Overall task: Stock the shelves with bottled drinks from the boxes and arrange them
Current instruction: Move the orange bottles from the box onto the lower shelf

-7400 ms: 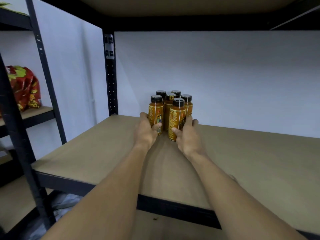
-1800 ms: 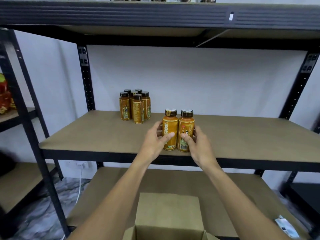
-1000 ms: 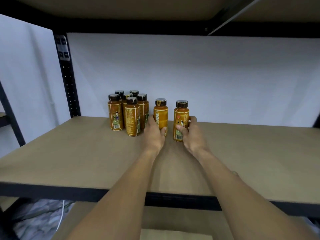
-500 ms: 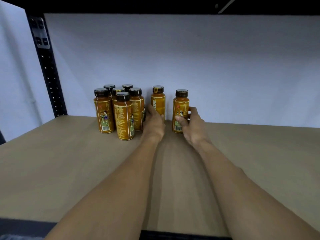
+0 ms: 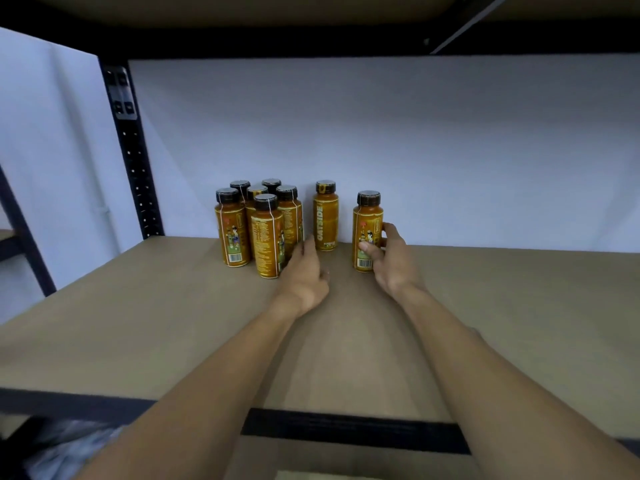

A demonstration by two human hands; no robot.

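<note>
Presently: right hand [image 5: 391, 261], fingers and thumb curled round an upright orange plastic bottle with black cap [image 5: 367, 216]. Left hand [image 5: 304, 271], loosely open, holding nothing, just before second such bottle [image 5: 325, 216] and cluster of six [image 5: 265, 233]. All on tan board shelf [image 5: 138, 323].

1. A cluster of six orange bottles [image 5: 266, 237] with black caps stands upright on the brown shelf [image 5: 138, 323], near the black upright post [image 5: 133, 161].
2. A single OATSIDE bottle [image 5: 325, 220] stands just right of the cluster, by the white wall [image 5: 450, 150].
3. The right hand [image 5: 391, 258] grips a further bottle [image 5: 367, 230], upright and set apart to the right.
4. The left hand [image 5: 304, 271], fingers relaxed, holds nothing just before the OATSIDE bottle.
</note>
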